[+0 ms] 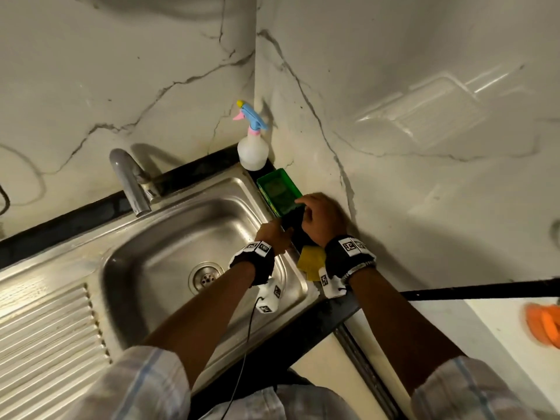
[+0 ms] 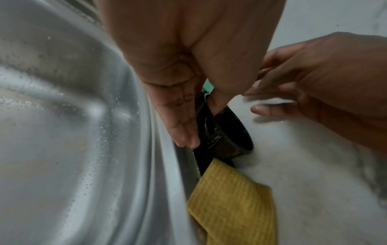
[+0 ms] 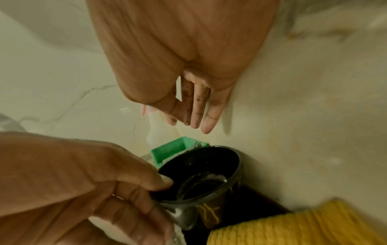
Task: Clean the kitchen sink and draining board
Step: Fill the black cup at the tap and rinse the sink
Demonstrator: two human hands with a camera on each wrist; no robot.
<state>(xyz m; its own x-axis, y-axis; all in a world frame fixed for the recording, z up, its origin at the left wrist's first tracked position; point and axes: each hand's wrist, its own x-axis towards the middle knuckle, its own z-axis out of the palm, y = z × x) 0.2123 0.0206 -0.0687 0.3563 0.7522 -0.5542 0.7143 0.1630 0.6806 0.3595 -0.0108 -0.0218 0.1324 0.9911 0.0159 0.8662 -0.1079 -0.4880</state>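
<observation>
Two hands: left hand [image 3: 83, 190] pinches black cup [image 3: 209, 182]; right hand [image 3: 188, 74] spread above.

— What carries it all?
— A dark stone counter [image 1: 75, 219] set in the corner of marble-patterned walls, with a steel sink [image 1: 169, 244] let into it.
— And on the counter?
— On the narrow strip right of the sink: a spray bottle [image 1: 253, 150] in the corner, then a green tray [image 1: 278, 192], a black cup [image 3: 209, 182], and a yellow cloth [image 2: 230, 199] nearest, its corner beside the cup.
</observation>
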